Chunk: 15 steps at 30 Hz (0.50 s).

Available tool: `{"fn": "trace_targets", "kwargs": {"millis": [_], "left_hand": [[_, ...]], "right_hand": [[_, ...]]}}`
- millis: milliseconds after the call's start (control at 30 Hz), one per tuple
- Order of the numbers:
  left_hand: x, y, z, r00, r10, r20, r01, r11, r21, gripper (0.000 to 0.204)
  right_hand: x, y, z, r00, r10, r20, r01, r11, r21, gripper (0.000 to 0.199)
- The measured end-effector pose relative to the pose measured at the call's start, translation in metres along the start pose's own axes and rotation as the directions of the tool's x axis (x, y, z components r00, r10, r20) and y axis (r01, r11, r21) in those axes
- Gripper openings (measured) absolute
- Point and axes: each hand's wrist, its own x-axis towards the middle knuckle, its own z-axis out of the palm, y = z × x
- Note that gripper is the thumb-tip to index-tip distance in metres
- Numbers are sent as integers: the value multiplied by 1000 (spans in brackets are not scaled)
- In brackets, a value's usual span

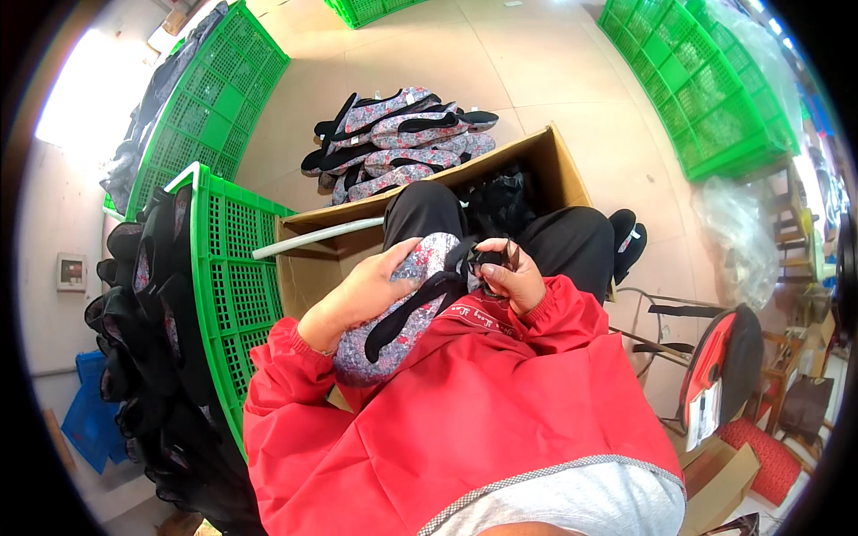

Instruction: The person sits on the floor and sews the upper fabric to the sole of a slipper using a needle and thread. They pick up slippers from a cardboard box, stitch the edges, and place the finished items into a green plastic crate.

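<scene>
A grey and red patterned cloth shoe (355,359) with black trim lies slantwise over my lap. My left hand (371,288) is closed around its side, thumb on the patterned cloth. At the shoe's upper right end, my right hand (516,279) is closed, thumb and fingers pinched on a small black thing (490,261) beside the shoe's black edge. What that black piece is, I cannot make out. My red sleeves and red apron (500,393) lie right under both hands.
Ahead of my knees stands an open cardboard box (559,165) with black material (500,201) inside. Beyond it, similar shoes (411,134) are piled on the floor. Green crates (234,268) holding black shoes (165,304) line my left; another green crate (688,85) is far right. A stool (733,366) stands right.
</scene>
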Motion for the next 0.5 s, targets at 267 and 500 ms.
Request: {"fn": "trace_targets", "kwargs": {"millis": [267, 500], "left_hand": [[1, -2, 21, 995, 1, -96, 16, 984, 180, 59], [8, -2, 23, 979, 184, -88, -160, 961, 226, 51]], "right_hand": [[-1, 17, -2, 996, 90, 2, -90, 996, -24, 35], [15, 4, 12, 988, 123, -95, -132, 987, -92, 23]]}}
